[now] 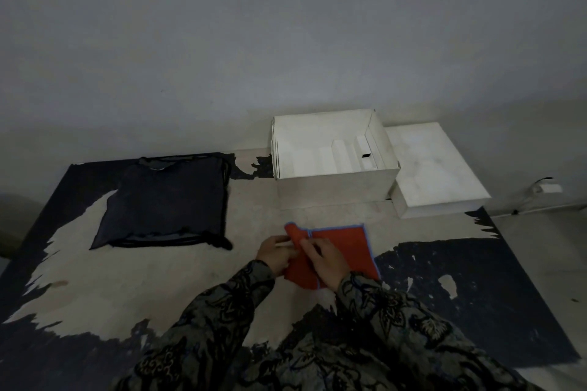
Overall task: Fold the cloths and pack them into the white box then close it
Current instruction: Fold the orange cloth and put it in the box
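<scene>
A red cloth [344, 246] with a blue hem lies on the worn table in front of me, its left side bunched and lifted. My left hand [275, 253] pinches that bunched left edge. My right hand [327, 260] rests on the cloth beside it, fingers gripping the same fold. A dark navy cloth [165, 200] lies flat at the left. The white box [336, 189] stands open behind the red cloth, with white inserts inside. Its white lid [435, 168] lies to the right of the box.
The table top [127, 279] is dark with large worn pale patches. A grey wall rises right behind the box. A white plug and cable [548, 189] sit at the far right, off the table's edge.
</scene>
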